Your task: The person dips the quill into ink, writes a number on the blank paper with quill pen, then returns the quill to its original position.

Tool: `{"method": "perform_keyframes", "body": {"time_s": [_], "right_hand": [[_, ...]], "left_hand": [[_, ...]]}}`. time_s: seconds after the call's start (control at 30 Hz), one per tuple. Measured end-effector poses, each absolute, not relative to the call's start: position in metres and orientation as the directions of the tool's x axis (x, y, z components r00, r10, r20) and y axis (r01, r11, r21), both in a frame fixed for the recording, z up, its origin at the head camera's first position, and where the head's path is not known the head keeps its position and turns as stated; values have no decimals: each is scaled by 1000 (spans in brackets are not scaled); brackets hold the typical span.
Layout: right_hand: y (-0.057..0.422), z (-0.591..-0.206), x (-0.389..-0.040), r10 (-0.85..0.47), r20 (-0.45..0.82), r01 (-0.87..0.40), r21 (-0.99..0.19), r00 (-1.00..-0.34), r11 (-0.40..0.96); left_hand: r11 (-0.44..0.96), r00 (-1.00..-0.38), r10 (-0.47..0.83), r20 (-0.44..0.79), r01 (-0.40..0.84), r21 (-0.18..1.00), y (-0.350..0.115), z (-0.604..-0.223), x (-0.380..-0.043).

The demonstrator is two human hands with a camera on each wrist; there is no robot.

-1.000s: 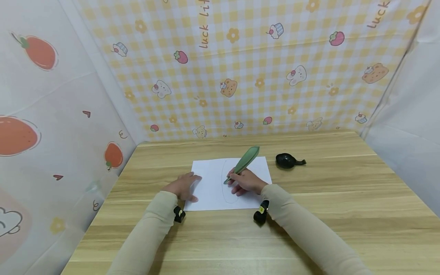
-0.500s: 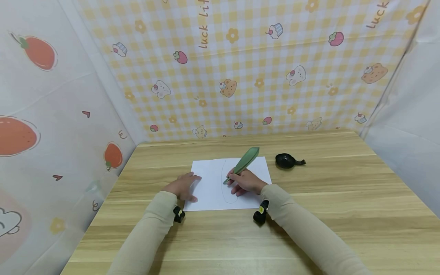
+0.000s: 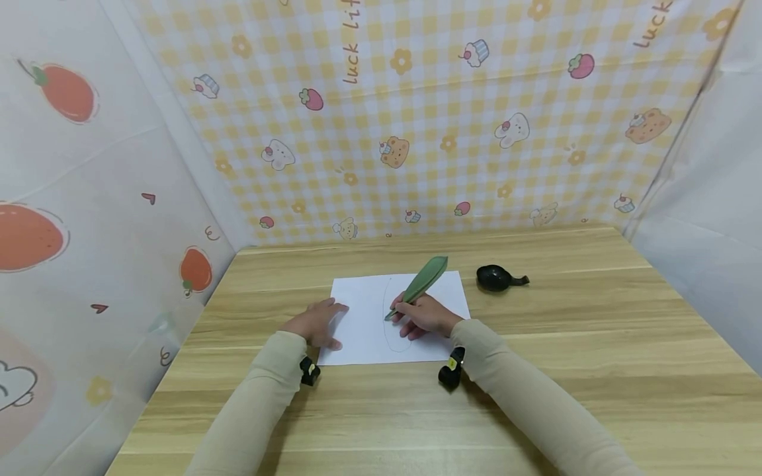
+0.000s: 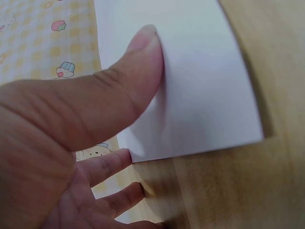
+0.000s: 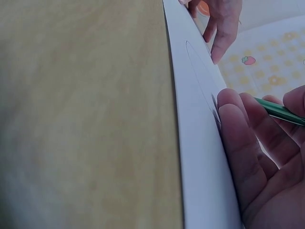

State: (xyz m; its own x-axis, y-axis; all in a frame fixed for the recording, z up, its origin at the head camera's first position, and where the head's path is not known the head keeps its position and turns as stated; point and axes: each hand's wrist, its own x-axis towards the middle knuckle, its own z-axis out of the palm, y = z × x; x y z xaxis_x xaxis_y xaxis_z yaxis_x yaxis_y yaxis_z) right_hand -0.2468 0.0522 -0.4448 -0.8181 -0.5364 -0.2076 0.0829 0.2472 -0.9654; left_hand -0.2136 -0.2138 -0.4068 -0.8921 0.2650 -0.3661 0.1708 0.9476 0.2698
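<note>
A sheet of white paper (image 3: 360, 330) lies on the wooden table, bearing a thin drawn line in a long, narrow U shape. My right hand (image 3: 427, 315) pinches a green leaf-shaped pen (image 3: 427, 276), its broad end tilted up to the right and its tip at the left side of the drawn line. In the right wrist view, part of the green pen (image 5: 281, 112) shows behind the curled fingers. My left hand (image 3: 315, 322) rests at the paper's left edge with fingers spread. The left wrist view shows its thumb (image 4: 138, 71) lying on the paper.
A glossy black rounded object (image 3: 494, 278) with a short curved stem lies on the table (image 3: 571, 317), right of the paper. A yellow checked cloth (image 3: 434, 178) hangs behind the table. A white printed sheet (image 3: 137, 165) hangs at the left.
The pen's tip has moved slightly down and left along the drawn line, with the right hand's fingers. The left hand and the paper stay in place.
</note>
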Motion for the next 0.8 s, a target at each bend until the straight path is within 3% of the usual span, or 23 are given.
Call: {"method": "perform_keyframes", "body": {"time_s": [0.8], "right_hand": [[54,-447,-248,-540,-205,87,-968,-817,236]], "left_hand": [[949,-890,261,-373,166,267,-213,-406,-212]]}}
